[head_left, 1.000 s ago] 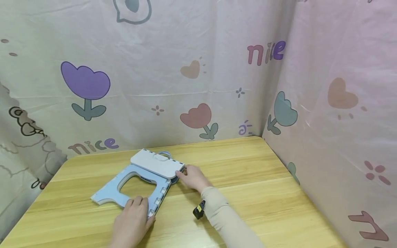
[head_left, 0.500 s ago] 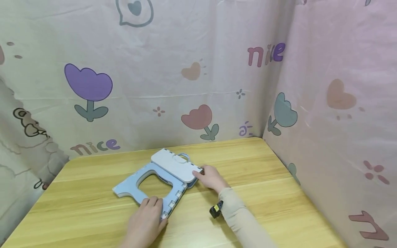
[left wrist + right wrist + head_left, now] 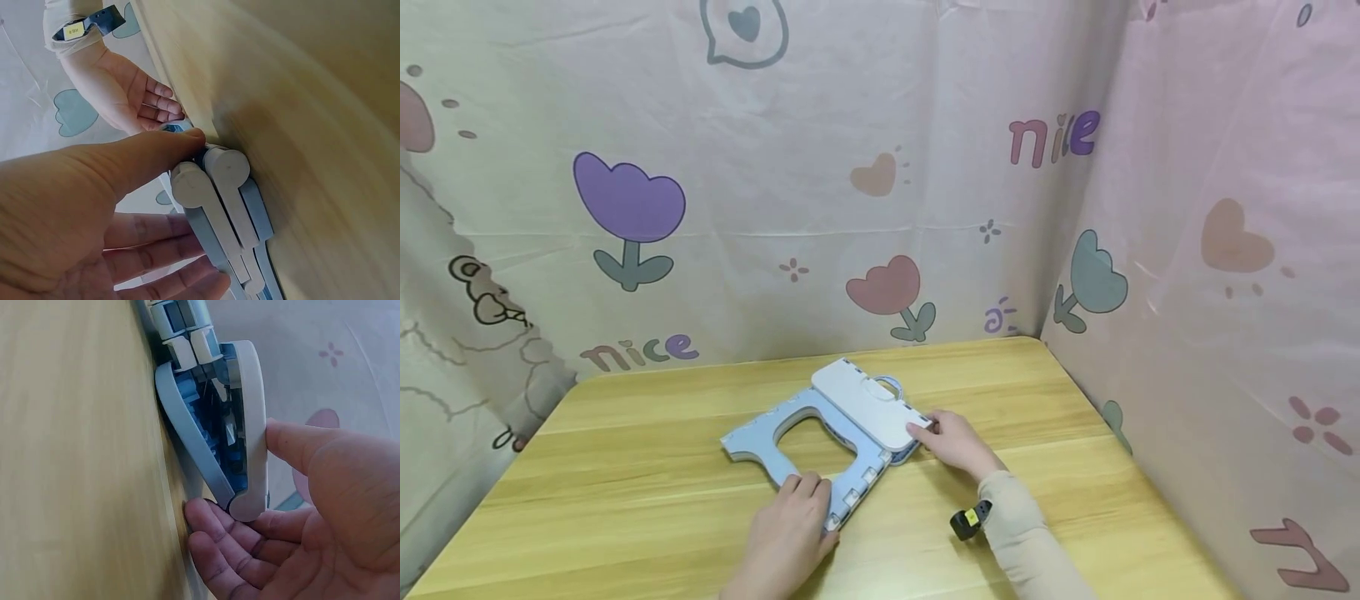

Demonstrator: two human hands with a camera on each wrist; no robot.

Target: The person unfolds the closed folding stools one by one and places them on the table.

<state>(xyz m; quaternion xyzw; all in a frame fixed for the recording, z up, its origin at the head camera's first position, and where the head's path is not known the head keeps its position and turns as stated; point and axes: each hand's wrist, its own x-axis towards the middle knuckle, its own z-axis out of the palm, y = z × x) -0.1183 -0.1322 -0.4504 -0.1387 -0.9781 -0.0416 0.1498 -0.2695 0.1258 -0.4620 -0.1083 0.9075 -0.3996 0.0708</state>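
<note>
A folded plastic step stool (image 3: 762, 430), light blue with a white top panel (image 3: 867, 403), lies flat on the wooden table. It has a large rounded opening in its blue part and a small blue carrying loop (image 3: 891, 384) at its far side. My left hand (image 3: 792, 523) grips the near corner, thumb against the round hinge ends (image 3: 227, 166) and fingers over the blue face. At the white panel's right end my right hand (image 3: 958, 443) holds on, thumb on top and fingers curled below. In the right wrist view the white and blue halves (image 3: 251, 434) gape apart in a wedge.
The wooden table (image 3: 625, 500) ends at a patterned cloth (image 3: 760, 192) hanging behind it and along both sides. A small black device with a yellow label (image 3: 970, 520) is worn on the right wrist.
The stool has slid to the right across the table, with both hands keeping their holds on it. The head view has turned slightly left.
</note>
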